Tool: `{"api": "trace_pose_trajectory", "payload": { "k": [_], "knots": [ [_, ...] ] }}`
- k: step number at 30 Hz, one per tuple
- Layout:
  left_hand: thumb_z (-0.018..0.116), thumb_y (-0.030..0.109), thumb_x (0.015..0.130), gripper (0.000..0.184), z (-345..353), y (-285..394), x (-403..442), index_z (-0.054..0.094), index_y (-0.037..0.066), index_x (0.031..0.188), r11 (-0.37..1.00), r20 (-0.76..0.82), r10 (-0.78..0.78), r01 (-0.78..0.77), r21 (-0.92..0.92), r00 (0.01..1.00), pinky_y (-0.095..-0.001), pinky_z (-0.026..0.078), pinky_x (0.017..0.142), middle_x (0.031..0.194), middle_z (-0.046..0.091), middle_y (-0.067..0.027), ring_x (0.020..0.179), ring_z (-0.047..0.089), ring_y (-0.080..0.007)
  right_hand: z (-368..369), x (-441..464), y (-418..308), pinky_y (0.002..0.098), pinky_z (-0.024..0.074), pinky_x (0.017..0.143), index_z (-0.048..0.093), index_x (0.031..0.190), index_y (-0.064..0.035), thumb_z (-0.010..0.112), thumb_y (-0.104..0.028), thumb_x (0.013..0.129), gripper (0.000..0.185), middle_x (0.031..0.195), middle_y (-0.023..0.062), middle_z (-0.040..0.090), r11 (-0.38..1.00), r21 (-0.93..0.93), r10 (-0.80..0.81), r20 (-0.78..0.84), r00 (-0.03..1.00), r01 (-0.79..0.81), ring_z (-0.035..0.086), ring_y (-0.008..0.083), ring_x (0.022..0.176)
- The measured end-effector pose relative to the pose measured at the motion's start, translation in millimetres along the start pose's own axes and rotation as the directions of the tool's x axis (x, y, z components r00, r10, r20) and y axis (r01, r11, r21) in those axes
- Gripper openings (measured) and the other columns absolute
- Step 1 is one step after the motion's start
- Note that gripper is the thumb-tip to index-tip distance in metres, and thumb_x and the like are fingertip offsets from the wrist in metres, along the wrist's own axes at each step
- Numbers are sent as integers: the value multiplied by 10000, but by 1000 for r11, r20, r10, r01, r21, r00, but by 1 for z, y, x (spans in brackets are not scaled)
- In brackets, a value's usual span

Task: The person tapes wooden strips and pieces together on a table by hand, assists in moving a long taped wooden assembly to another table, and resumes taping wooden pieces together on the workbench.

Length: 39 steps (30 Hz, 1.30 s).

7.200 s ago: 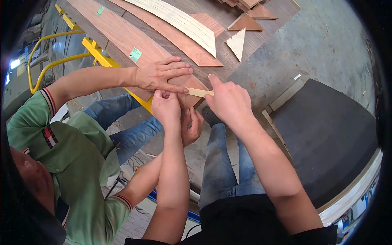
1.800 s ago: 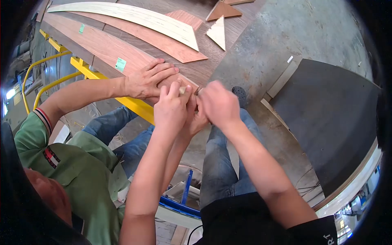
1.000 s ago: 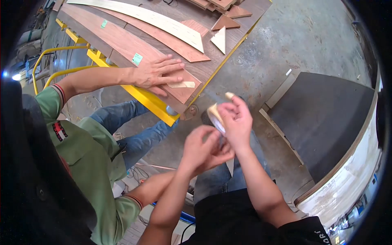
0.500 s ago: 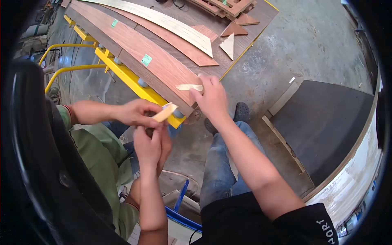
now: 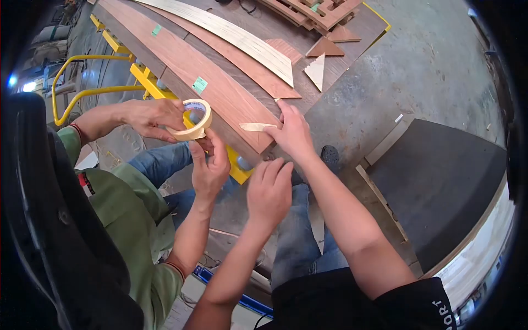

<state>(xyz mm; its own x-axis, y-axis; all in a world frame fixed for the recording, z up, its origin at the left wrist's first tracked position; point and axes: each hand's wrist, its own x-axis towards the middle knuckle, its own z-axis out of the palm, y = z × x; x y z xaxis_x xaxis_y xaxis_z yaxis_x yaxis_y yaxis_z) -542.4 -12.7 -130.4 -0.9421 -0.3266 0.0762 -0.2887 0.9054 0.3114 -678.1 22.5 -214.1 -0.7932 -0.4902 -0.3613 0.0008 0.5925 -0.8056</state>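
Note:
My right hand (image 5: 295, 135) is at the near end of a long reddish wood strip (image 5: 220, 93), thumb on its top and fingers at the far edge. A short piece of masking tape (image 5: 254, 127) lies across the strip beside that thumb. My left hand (image 5: 269, 192) hovers just short of the strip's end, its fingers curled; the thumb and anything in its grasp are hidden. At the left, a co-worker in a green shirt (image 5: 121, 203) holds a roll of masking tape (image 5: 204, 122) in both hands.
On the brown work table (image 5: 242, 65) lie a pale curved strip (image 5: 231, 36), triangular offcuts (image 5: 325, 48) and stacked wooden frames (image 5: 322, 12). Yellow metal rails (image 5: 82, 93) flank its left side. A dark curved panel (image 5: 434, 181) stands on the floor at the right.
My left hand has moved right, away from the co-worker's hands, toward the strip's end. The co-worker's hands have raised and turned the tape roll. My right hand stays at the strip's end.

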Motion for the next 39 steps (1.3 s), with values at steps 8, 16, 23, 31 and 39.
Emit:
{"api": "trace_pose_trajectory", "payload": {
  "k": [8,16,23,31,39],
  "knots": [
    [738,333,919,443,75,-73,58,572,3,1164,538,-42,-830,779,-322,556,-365,481,804,892,575,-61,828,565,-203,10,0,5,453,492,925,507,1405,-69,822,-224,782,716,1125,153,607,994,-46,-106,-109,988,101,593,353,1102],
    [772,310,903,426,115,-112,44,585,-20,1098,277,1,-901,578,-767,434,-287,455,704,852,555,-16,791,529,-132,-16,8,9,457,491,921,470,1430,-19,811,-142,787,739,1116,168,608,994,105,-37,167,985,20,590,373,1091],
    [838,231,844,407,129,-111,32,624,-24,1078,565,-210,-785,534,-629,583,-217,421,645,801,557,17,707,498,-80,7,1,11,397,488,831,479,1422,-19,804,-103,796,711,971,120,563,989,-30,-145,-76,986,143,572,298,897],
    [592,149,1024,193,125,-140,-10,627,-17,1118,835,-414,-496,550,13,763,-281,508,853,962,687,-95,899,638,-170,-8,5,22,378,493,801,481,1423,-21,798,-102,804,700,946,108,558,983,138,-133,80,988,122,562,268,859],
    [643,106,941,359,82,-54,-148,601,-46,1264,835,48,-512,511,-203,857,-335,473,963,1159,662,-177,1079,635,-318,-10,5,23,419,496,837,484,1433,-35,782,-144,816,694,969,127,581,982,145,-137,92,986,123,596,325,944]
  ]
}}
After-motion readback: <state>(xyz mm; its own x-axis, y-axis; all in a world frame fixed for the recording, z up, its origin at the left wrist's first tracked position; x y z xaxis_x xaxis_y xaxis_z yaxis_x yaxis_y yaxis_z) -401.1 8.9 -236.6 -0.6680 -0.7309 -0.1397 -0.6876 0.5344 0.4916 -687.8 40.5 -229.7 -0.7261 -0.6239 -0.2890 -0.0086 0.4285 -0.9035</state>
